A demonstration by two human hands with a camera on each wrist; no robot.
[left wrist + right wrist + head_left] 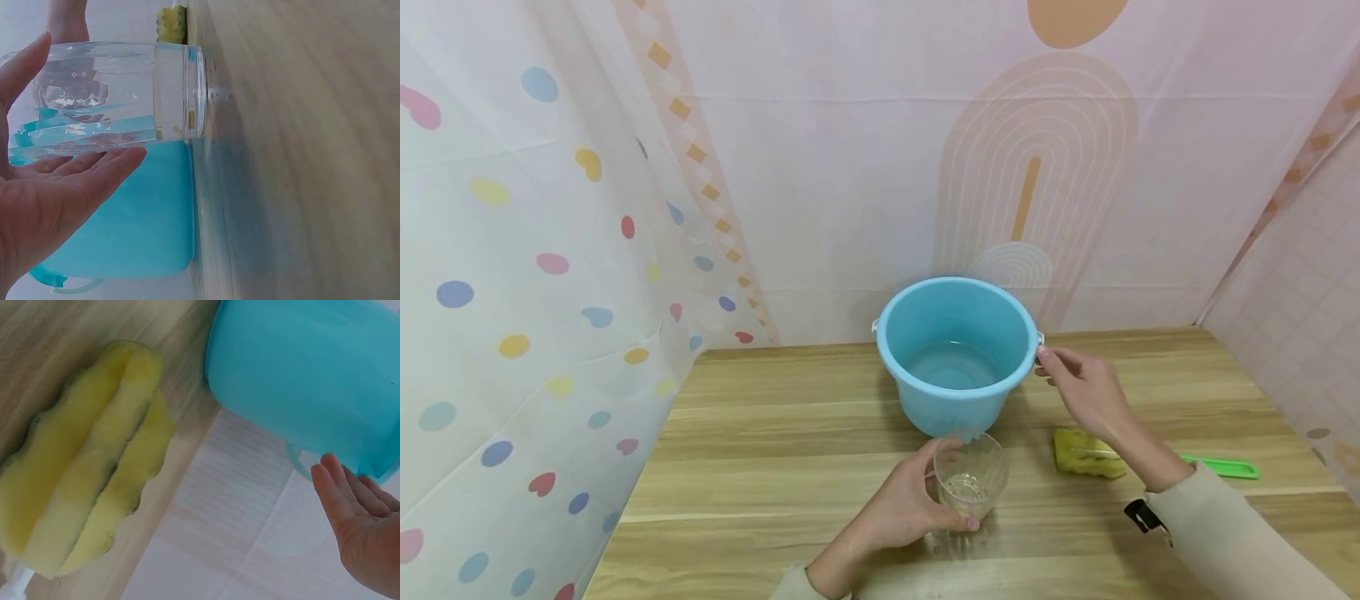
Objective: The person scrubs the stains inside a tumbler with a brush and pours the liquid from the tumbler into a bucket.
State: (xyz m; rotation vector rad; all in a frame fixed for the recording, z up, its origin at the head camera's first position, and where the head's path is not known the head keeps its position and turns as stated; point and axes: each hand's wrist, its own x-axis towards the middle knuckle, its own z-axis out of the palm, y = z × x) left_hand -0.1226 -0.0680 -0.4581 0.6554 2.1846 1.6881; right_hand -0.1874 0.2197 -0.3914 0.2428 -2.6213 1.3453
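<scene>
My left hand holds a clear cup upright in front of the bucket, fingers and thumb around its side. In the left wrist view the base of the cup is right at the tabletop. A light blue bucket stands behind it with some clear water inside. At the bucket's right rim, by the handle mount, is my right hand. Its fingers look mostly straight in the right wrist view, tips against the bucket's side; the thumb is hidden there.
A yellow sponge brush lies on the wooden table right of the cup, its green handle pointing right and passing under my right forearm. Patterned curtains hang behind the table and along both sides.
</scene>
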